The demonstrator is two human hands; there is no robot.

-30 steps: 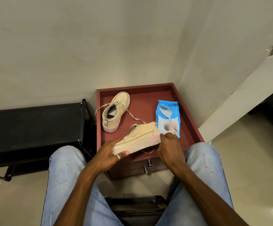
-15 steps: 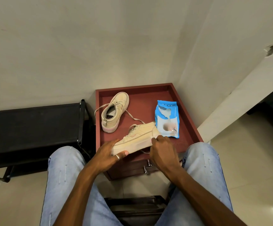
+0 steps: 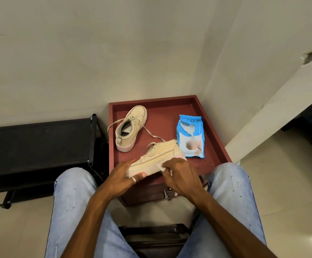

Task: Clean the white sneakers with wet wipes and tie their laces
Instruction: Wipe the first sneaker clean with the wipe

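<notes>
Over the red cabinet (image 3: 166, 116) front edge a tilted sneaker (image 3: 158, 155) is held; the second sneaker (image 3: 131, 127) stands behind, wipes pack (image 3: 190, 135) beside. The left hand (image 3: 121, 175) grips its toe; the right hand (image 3: 181, 175) pinches a wipe (image 3: 160, 166) on its sole.

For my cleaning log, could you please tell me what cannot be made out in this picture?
Head view:
- White wet wipe: mostly hidden under fingers of the right hand.
- Held cream high-top sneaker: toe covered by the left hand.
- Blue plastic wipes packet: print too small to read.
</notes>
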